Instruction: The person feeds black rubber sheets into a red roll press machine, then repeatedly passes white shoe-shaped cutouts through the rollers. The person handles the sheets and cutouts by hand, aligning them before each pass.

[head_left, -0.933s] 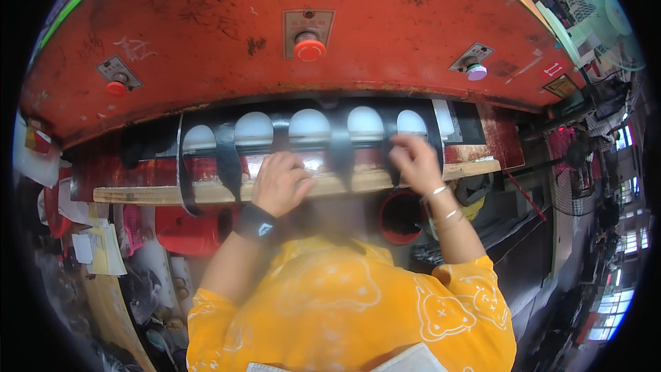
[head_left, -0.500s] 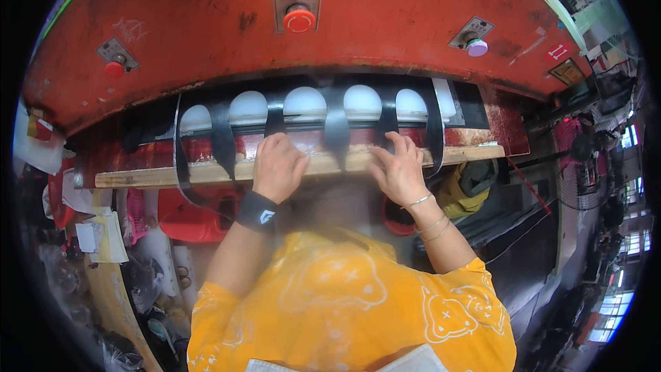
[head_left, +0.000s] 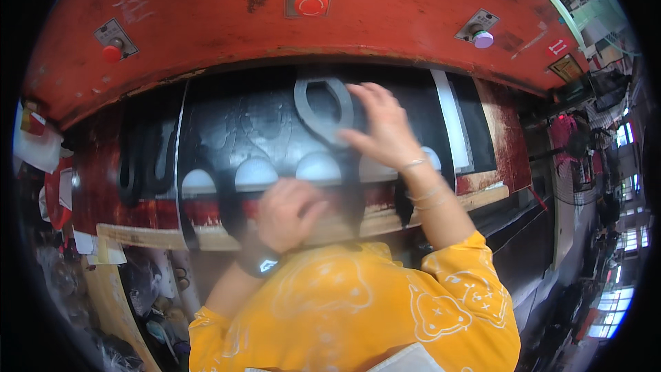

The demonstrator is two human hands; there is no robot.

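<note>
A grey pointed-oval ring, like a cutting die (head_left: 301,107), lies on a black sheet (head_left: 231,114) on the press bed. My right hand (head_left: 385,127) reaches over the sheet with fingers spread, its thumb and fingertips at the ring's right edge. Whether they press on it I cannot tell. My left hand (head_left: 286,213), smeared by motion, is low at the sheet's front edge, near the strips between rounded cut-outs. White half-rounds (head_left: 256,172) show through these cut-outs.
The red press head (head_left: 206,21) spans the far side, with a red push button (head_left: 311,3) in its middle. A worn wooden strip (head_left: 141,235) runs along the bed's front edge. Dark curved strips (head_left: 131,172) lie at the left.
My right hand has moved from the front edge forward to the grey ring. My left hand stays near the front. The view has shifted, so more of the sheet and the ring now show.
</note>
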